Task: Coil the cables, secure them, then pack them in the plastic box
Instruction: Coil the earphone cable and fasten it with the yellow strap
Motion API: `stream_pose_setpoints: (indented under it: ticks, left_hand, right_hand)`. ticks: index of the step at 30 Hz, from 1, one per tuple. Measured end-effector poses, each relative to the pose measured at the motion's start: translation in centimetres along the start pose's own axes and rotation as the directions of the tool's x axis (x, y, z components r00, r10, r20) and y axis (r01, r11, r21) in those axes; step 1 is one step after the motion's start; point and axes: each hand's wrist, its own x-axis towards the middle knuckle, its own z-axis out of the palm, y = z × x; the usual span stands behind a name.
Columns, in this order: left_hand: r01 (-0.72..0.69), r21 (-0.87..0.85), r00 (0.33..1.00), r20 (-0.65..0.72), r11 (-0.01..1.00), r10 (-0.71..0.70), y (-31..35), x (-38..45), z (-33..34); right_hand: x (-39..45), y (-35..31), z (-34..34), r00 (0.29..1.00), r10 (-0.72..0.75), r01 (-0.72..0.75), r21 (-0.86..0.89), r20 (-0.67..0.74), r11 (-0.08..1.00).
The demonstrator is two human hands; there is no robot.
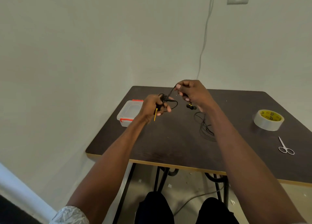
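Observation:
A thin black earphone cable [170, 104] runs between both hands above the dark table [168, 144]. My left hand [152, 108] grips a small coil of it, and a yellow strip [155, 116] hangs below the fingers. My right hand [190, 92] pinches the cable higher up and to the right. Black earbuds with yellow marks [191, 106] hang under the right hand. A loose tangle of black cable [205, 129] lies on the table, partly hidden by my right forearm. The clear plastic box [128, 113] with red clasps sits closed at the left, behind my left hand.
A roll of tape [268, 120] stands at the table's right side, and small scissors [285, 147] lie nearer the front right edge. The wall is close behind and to the left. A grey wire hangs down the wall [205, 38].

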Motion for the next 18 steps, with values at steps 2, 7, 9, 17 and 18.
stream_pose_setpoints:
  ticks: [2, 7, 9, 17, 18]
  left_hand:
    - [0.023, -0.063, 0.998, 0.054, 0.998, -0.019, 0.2, -0.1, 0.2]
    - [0.055, -0.152, 0.989, 0.146, 0.987, -0.032, 0.4, -0.6, 0.3]
    - [0.086, -0.294, 0.98, 0.196, 0.952, -0.028, 0.3, -0.7, 0.3]
    - [0.143, -0.62, 0.985, 0.163, 0.771, -0.052, -0.3, -0.4, 0.9]
    - [0.162, -0.631, 0.982, 0.18, 0.758, -0.059, -0.4, -0.4, 0.8]
  right_hand:
    - [0.3, 0.8, 0.2, 0.998, 0.006, -0.005, 0.011, -0.07, 1.0]
    - [-0.1, 3.9, 0.8, 0.989, 0.032, -0.026, 0.044, -0.146, 0.999]
    - [-0.7, 5.0, 1.2, 0.988, 0.059, -0.046, 0.095, -0.14, 0.994]
    - [-3.0, 7.0, 3.4, 0.987, 0.131, -0.152, 0.295, 0.088, 0.944]
    - [-3.1, 6.9, 3.4, 0.983, 0.129, -0.163, 0.303, 0.128, 0.939]
